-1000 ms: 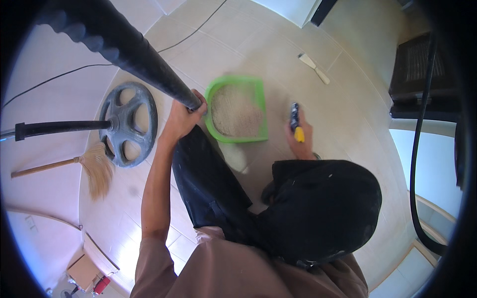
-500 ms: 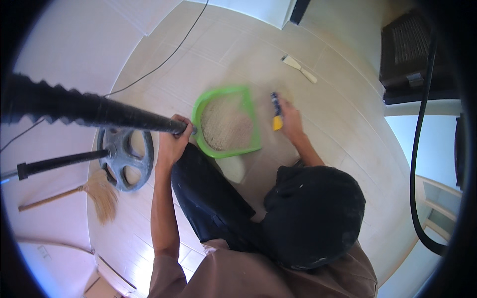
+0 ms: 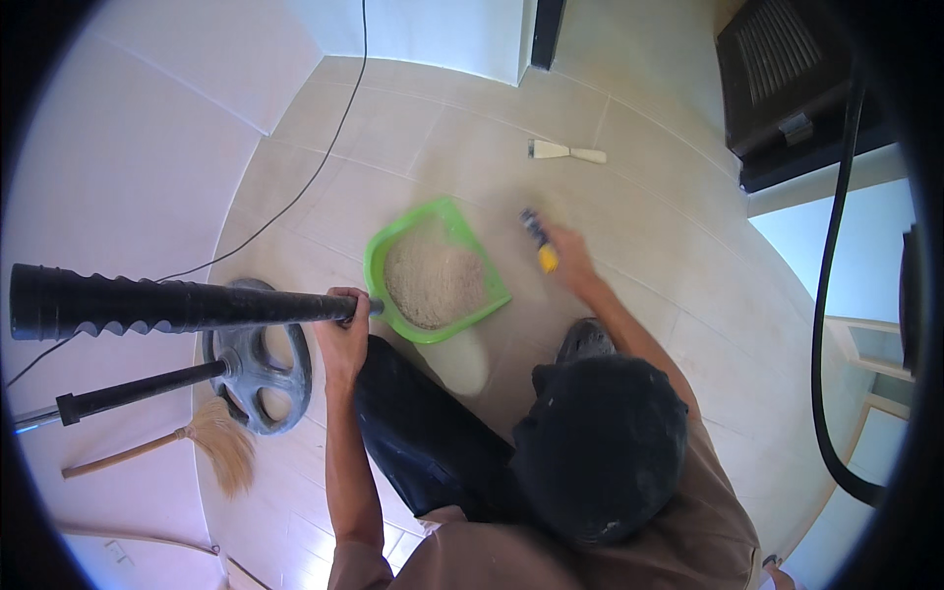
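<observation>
Left hand (image 3: pixel 341 337) fingers closed round black handle (image 3: pixel 226 309). Right hand (image 3: pixel 570 256) fingers grip yellow-black tool (image 3: pixel 539 239). Green dustpan (image 3: pixel 377 275) holds dust (image 3: pixel 433 280); scraper (image 3: pixel 562 151) on floor (image 3: pixel 472 128).

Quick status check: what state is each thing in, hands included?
Left hand: closed around the black handle.
Dustpan: holding pale debris.
Right hand: gripping a yellow-and-dark tool, kind unclear.
Scraper: lying on the floor, unheld.
Broom: unheld, bristles fanned out.
Cord: uncoiled.
</observation>
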`<state>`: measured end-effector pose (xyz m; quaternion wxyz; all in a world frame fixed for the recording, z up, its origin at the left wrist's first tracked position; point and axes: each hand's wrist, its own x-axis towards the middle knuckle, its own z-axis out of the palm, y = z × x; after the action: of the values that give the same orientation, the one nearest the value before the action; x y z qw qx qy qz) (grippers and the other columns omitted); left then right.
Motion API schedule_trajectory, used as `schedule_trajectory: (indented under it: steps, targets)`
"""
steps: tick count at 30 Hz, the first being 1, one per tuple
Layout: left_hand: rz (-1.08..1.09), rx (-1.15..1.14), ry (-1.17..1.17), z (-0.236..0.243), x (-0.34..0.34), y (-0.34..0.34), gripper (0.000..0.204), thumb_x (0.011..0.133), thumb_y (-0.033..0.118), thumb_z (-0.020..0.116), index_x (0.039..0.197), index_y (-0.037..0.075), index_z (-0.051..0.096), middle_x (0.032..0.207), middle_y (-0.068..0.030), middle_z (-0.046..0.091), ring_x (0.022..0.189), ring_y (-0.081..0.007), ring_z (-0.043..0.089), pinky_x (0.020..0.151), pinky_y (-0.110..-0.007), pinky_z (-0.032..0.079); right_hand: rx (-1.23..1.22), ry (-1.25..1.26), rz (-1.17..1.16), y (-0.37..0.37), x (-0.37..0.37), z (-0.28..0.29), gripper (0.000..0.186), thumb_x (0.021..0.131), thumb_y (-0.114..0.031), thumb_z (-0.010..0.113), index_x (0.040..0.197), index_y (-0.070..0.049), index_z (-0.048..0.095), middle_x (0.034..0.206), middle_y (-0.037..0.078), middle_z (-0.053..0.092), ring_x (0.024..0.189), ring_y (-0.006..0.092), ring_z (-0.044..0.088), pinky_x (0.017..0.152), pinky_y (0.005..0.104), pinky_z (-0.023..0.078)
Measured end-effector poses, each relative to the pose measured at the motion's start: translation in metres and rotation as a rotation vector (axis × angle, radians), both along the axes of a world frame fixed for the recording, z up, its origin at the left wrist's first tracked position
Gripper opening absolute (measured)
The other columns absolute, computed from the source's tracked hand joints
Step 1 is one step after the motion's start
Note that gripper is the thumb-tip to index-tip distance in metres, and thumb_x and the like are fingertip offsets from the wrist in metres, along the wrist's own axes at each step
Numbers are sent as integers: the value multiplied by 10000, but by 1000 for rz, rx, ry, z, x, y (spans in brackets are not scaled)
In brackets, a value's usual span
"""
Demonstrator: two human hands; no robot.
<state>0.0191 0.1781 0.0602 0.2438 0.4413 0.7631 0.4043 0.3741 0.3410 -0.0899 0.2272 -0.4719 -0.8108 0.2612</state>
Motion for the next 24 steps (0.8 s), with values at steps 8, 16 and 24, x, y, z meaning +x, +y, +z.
schedule_trajectory:
  steps: [8, 16, 24]
  targets:
    - [87, 22, 11, 1, 22, 5, 83, 927, 48, 709, 955, -24, 677, 826, -46, 647, 747, -94, 583, 675, -256, 483, -54, 116, -48, 65, -31, 26, 695, 774, -7, 679, 1452, -89, 550, 1279, 236, 667, 1159, 419, 653, 988, 466, 523]
    - [146, 13, -6, -10, 23, -7, 79, 923, 47, 705, 965, -18, 687, 877, -67, 670, 798, -124, 619, 720, -274, 503, -3, 466, 198, -34, -55, 45, 746, 794, -32, 704, 1506, -94, 492, 1198, 262, 656, 1085, 446, 661, 943, 499, 534]
    - [135, 50, -133, -29, 21, -6, 82, 926, 22, 695, 956, -48, 666, 932, -106, 674, 905, -180, 652, 865, -334, 551, -165, 181, 58, -68, -52, -5, 771, 855, -57, 660, 1574, -153, 400, 1235, 272, 620, 1032, 468, 664, 896, 509, 549]
